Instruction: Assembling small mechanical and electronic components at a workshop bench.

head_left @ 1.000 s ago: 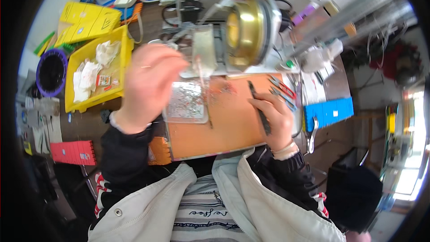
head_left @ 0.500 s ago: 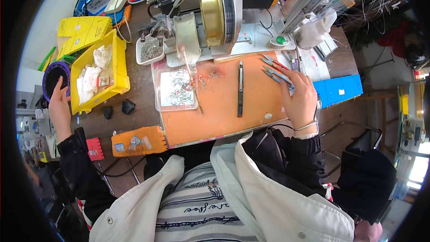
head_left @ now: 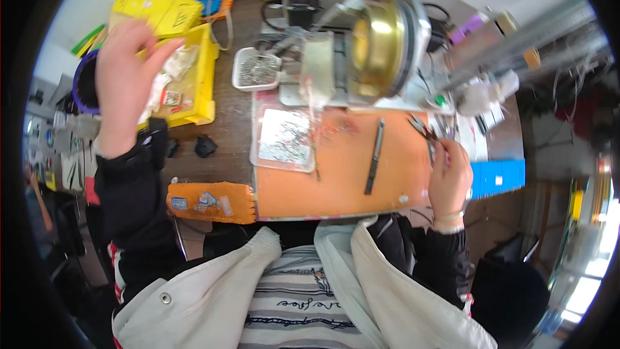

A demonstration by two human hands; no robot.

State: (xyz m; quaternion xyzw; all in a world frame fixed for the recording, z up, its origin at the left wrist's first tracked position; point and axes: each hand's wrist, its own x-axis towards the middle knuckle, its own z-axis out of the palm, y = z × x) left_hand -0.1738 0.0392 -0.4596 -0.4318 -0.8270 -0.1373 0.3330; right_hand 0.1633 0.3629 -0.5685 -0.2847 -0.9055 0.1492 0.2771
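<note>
My left hand (head_left: 126, 84) is raised in front of the yellow bin (head_left: 206, 84), its fingers bent and its thumb apart from them, somewhat blurred. Nothing shows between thumb and fingers. White cloth or paper pieces (head_left: 184, 59) lie in that bin, along with a small red-and-white box (head_left: 172, 97). At the right of the orange work mat (head_left: 342, 187), my right hand (head_left: 450, 178) is closed around the handles of metal pliers (head_left: 421, 126), jaws pointing away from me. A slim black craft knife (head_left: 374, 155) lies on the mat left of that hand.
A clear tray (head_left: 284, 139) of small wire bits sits at the mat's left, behind it a white dish (head_left: 256, 70) of metal pieces. A machine with a brass wheel (head_left: 374, 48) stands at the back. A purple-rimmed bin (head_left: 85, 84) is far left; a blue block (head_left: 497, 179), right.
My left hand has left the purple-rimmed bin and moved up and right, over the yellow bin's near side. My right hand has curled closer around the pliers. The whole view has shifted.
</note>
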